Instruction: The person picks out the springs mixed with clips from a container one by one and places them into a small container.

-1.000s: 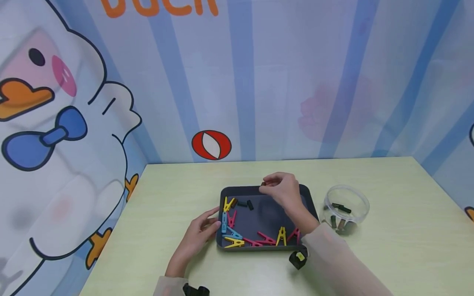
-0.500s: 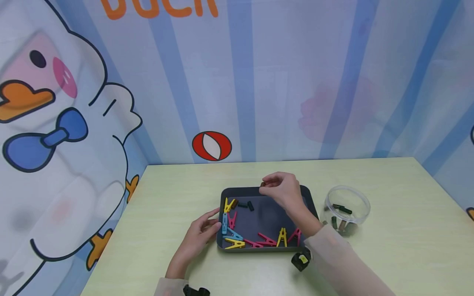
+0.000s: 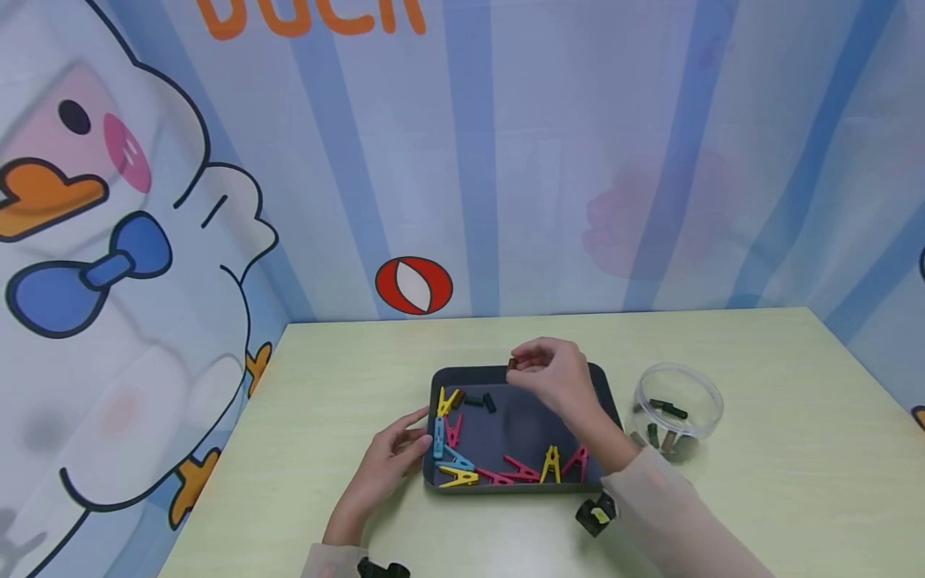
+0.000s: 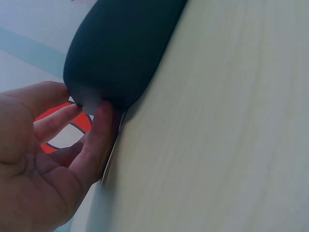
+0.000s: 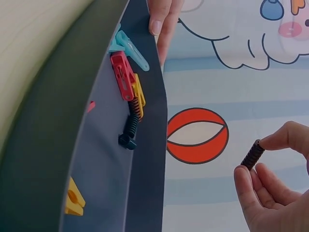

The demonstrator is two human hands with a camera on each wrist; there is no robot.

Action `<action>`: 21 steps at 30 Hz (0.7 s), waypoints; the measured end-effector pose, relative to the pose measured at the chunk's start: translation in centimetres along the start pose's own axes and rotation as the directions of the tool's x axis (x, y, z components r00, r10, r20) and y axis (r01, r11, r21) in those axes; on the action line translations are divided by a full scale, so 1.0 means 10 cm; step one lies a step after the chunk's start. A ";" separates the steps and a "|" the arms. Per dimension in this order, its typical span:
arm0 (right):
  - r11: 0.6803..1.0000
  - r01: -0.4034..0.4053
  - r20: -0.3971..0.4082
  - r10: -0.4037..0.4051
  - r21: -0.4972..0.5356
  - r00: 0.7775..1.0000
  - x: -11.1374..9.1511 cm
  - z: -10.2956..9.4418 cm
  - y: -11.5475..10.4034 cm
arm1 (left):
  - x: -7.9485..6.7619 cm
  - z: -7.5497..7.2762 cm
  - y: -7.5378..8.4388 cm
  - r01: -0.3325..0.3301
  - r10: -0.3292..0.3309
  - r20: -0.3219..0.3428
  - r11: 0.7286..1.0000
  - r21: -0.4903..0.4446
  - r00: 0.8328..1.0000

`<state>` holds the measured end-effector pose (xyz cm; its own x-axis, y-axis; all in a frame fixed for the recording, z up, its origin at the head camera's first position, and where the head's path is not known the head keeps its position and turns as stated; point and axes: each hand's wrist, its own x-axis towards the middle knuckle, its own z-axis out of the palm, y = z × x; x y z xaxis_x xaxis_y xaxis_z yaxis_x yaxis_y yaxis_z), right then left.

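My right hand (image 3: 555, 377) is over the back part of a dark grey tray (image 3: 520, 486). It pinches a small dark brown ribbed cylinder (image 5: 253, 154) by its two ends, between thumb and fingertips. My left hand (image 3: 386, 456) is at the tray's left side, thumb and fingertips touching the outer wall (image 4: 120, 53). Inside the tray, yellow, pink and blue clothespins (image 3: 453, 433) line the left and front sides. Near the back left lie a brown ribbed piece (image 3: 459, 398) and two dark green pieces (image 3: 474, 400).
A clear round tub (image 3: 678, 401) with several dark green and brown pieces (image 3: 668, 408) stands right of the tray. The pale wooden table (image 3: 253, 482) meets a printed cloth backdrop (image 3: 535, 160) at its back edge.
My right hand has tilted slightly, and a gap now shows between its thumb and fingers beside the ribbed cylinder. The left hand and the tray stay in place.
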<state>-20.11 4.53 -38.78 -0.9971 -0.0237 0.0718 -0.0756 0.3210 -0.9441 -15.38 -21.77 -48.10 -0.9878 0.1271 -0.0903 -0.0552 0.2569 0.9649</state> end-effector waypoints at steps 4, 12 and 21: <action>1.000 0.029 0.007 -0.029 0.002 1.000 -0.03 -0.04 -0.02 | -0.01 0.00 0.01 0.001 -0.001 0.003 1.000 -0.003 1.000; 0.999 0.049 0.013 -0.049 -0.002 0.999 -0.08 -0.12 -0.06 | -0.02 -0.01 0.02 -0.003 0.003 0.009 1.000 -0.007 1.000; 0.995 0.095 0.019 -0.095 -0.004 0.995 -0.15 -0.26 -0.07 | -0.03 0.00 0.03 0.004 -0.004 0.003 1.000 0.005 1.000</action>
<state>-18.51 6.79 -37.44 -0.9853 -0.0719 0.1547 -0.1697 0.3209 -0.9318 -15.14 -21.72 -47.75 -0.9871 0.1286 -0.0952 -0.0588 0.2621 0.9633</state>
